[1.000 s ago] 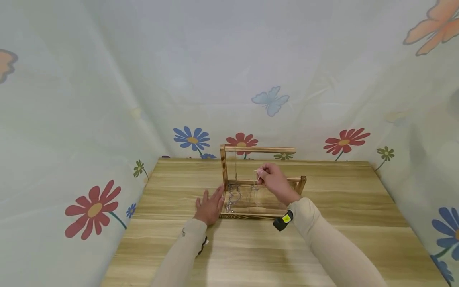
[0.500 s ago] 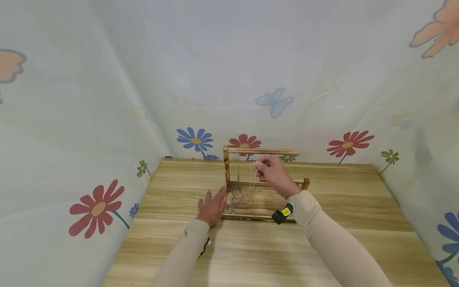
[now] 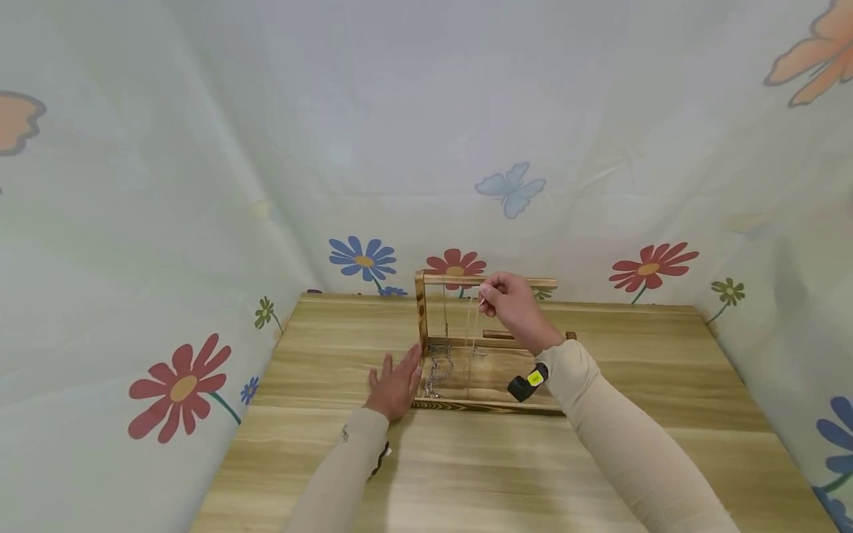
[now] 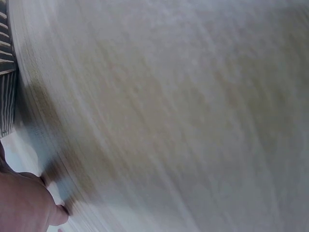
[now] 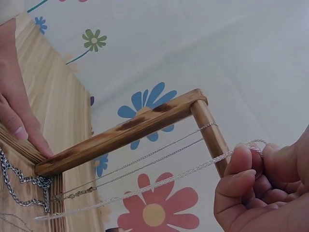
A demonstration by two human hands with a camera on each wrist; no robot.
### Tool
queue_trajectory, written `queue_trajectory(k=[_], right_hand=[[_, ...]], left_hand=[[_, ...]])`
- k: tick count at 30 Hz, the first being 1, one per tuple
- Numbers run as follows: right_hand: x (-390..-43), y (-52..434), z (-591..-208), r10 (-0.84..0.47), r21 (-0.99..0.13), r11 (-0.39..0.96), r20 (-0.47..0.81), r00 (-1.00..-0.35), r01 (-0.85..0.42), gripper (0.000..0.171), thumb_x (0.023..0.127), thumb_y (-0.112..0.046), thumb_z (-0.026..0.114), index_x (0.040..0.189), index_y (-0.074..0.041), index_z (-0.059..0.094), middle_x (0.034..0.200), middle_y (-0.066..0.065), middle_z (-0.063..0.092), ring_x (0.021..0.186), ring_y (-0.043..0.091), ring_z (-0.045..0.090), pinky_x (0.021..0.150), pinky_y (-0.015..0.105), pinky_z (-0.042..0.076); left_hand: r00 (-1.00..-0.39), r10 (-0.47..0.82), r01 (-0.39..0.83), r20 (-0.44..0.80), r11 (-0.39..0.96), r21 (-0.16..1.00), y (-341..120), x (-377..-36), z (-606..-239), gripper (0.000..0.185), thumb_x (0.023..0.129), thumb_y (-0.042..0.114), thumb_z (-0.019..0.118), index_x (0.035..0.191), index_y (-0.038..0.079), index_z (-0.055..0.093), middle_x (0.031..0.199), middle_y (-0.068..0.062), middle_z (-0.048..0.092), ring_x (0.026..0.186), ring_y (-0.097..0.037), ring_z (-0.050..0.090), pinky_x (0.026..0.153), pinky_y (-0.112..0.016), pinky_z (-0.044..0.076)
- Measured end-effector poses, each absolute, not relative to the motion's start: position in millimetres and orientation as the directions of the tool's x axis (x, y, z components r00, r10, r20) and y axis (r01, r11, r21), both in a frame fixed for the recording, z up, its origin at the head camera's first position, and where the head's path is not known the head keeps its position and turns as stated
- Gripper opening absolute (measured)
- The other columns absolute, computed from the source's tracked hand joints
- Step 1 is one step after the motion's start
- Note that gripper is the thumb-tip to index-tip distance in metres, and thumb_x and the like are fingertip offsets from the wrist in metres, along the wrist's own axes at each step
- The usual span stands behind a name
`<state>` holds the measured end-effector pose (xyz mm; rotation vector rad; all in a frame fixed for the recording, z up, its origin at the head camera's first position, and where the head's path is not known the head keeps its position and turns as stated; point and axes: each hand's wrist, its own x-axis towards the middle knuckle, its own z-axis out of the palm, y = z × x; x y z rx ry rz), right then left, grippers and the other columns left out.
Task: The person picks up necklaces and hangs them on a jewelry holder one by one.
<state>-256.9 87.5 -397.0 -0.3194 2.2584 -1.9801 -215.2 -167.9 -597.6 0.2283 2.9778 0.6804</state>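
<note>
Between thumb and fingertips my right hand (image 3: 513, 303) pinches a thin silver necklace (image 5: 164, 181), near the top bar of a wooden jewelry stand (image 3: 422, 307). The necklace hangs down in a loop over the stand's tray (image 3: 493, 406). Another fine chain (image 5: 154, 157) is looped over the top bar (image 5: 210, 133), near the upright post. With fingers spread, my left hand (image 3: 395, 389) rests at the tray's left end, one fingertip by the foot of the post. Only a part of the left hand (image 4: 24, 203) shows in the left wrist view.
A chunkier silver chain (image 3: 436, 374) lies in the tray's left part. A lower wooden bar (image 3: 496, 334) runs at the stand's right, partly behind the right arm. The stand sits on a wood-grain table (image 3: 466, 474), against a flower-printed curtain (image 3: 400, 148).
My right hand has risen from over the tray to the height of the top bar, drawing the necklace up with it. The left hand has kept its place at the stand.
</note>
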Motion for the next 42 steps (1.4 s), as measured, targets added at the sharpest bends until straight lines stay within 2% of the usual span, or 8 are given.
queue_trajectory(k=[3, 8, 10, 16, 24, 32, 39, 42], right_hand=[[-259.3, 88.7, -394.3, -0.235, -0.991, 0.109, 0.046, -0.971, -0.073, 0.019, 0.106, -0.008, 0.046, 0.100, 0.007, 0.056, 0.088, 0.013, 0.060, 0.081, 0.032, 0.061, 0.063, 0.027, 0.051], [-263.3, 90.4, -391.7, -0.249, -0.991, 0.104, 0.053, -0.967, -0.081, 0.019, 0.106, -0.010, 0.046, 0.100, 0.005, 0.057, 0.094, 0.021, 0.060, 0.080, 0.027, 0.061, 0.065, 0.027, 0.051], [-264.6, 90.9, -390.4, -0.249, -0.991, 0.105, 0.057, -0.967, -0.085, 0.019, 0.106, -0.010, 0.045, 0.100, 0.004, 0.057, 0.094, 0.023, 0.060, 0.081, 0.030, 0.061, 0.065, 0.027, 0.051], [-267.5, 91.4, -385.6, -0.245, -0.990, 0.104, 0.065, -0.967, -0.093, 0.021, 0.106, -0.009, 0.045, 0.105, 0.009, 0.057, 0.089, 0.014, 0.060, 0.080, 0.028, 0.060, 0.065, 0.026, 0.051], [-273.7, 92.9, -385.2, -0.236, -0.989, 0.115, 0.063, -0.970, -0.092, 0.021, 0.106, -0.011, 0.046, 0.106, 0.007, 0.057, 0.089, 0.013, 0.060, 0.085, 0.034, 0.061, 0.067, 0.029, 0.052], [-275.6, 94.1, -379.9, -0.198, -0.988, 0.128, 0.064, -0.978, -0.090, 0.021, 0.106, -0.010, 0.046, 0.106, 0.009, 0.056, 0.097, 0.024, 0.060, 0.082, 0.028, 0.061, 0.073, 0.038, 0.052], [-278.9, 98.2, -380.6, -0.173, -0.985, 0.136, 0.080, -0.982, -0.105, 0.023, 0.106, -0.012, 0.047, 0.107, 0.010, 0.055, 0.104, 0.030, 0.059, 0.081, 0.026, 0.062, 0.067, 0.027, 0.052], [-279.3, 99.6, -379.7, -0.166, -0.984, 0.140, 0.082, -0.983, -0.106, 0.022, 0.106, -0.012, 0.047, 0.107, 0.008, 0.056, 0.101, 0.028, 0.060, 0.082, 0.027, 0.062, 0.066, 0.026, 0.052]], left_hand=[[-0.985, 0.163, 0.125, -0.049, 0.891, 0.436, -166.8, -215.1, -595.3, 0.053, 0.109, 0.043, 0.026, 0.160, 0.033, 0.016, 0.163, 0.015, 0.017, 0.147, -0.048, 0.011, 0.111, -0.073, 0.004], [-0.986, 0.159, 0.123, -0.049, 0.895, 0.428, -166.4, -214.9, -594.0, 0.053, 0.109, 0.042, 0.027, 0.160, 0.032, 0.015, 0.164, 0.012, 0.019, 0.148, -0.047, 0.011, 0.111, -0.073, 0.004], [-0.986, 0.160, 0.124, -0.049, 0.896, 0.426, -166.4, -214.7, -593.9, 0.053, 0.109, 0.042, 0.027, 0.160, 0.033, 0.015, 0.164, 0.011, 0.019, 0.148, -0.047, 0.010, 0.111, -0.073, 0.004], [-0.985, 0.169, 0.136, -0.036, 0.886, 0.444, -166.6, -213.5, -593.8, 0.053, 0.109, 0.040, 0.028, 0.160, 0.030, 0.017, 0.164, 0.008, 0.020, 0.147, -0.048, 0.011, 0.111, -0.074, 0.003], [-0.984, 0.171, 0.129, -0.053, 0.884, 0.450, -166.6, -212.7, -593.9, 0.053, 0.109, 0.038, 0.028, 0.160, 0.028, 0.016, 0.164, 0.006, 0.021, 0.147, -0.049, 0.011, 0.111, -0.074, 0.002], [-0.985, 0.168, 0.132, -0.048, 0.896, 0.425, -167.1, -213.6, -593.4, 0.053, 0.109, 0.041, 0.027, 0.160, 0.029, 0.017, 0.164, 0.006, 0.022, 0.147, -0.049, 0.013, 0.111, -0.074, 0.005], [-0.984, 0.176, 0.144, -0.034, 0.890, 0.433, -167.2, -214.7, -595.9, 0.053, 0.109, 0.039, 0.028, 0.160, 0.028, 0.018, 0.163, 0.005, 0.023, 0.146, -0.050, 0.014, 0.109, -0.075, 0.005], [-0.984, 0.172, 0.139, -0.038, 0.891, 0.433, -167.2, -215.0, -595.3, 0.053, 0.109, 0.041, 0.028, 0.160, 0.030, 0.017, 0.163, 0.008, 0.022, 0.146, -0.050, 0.013, 0.110, -0.074, 0.005]])
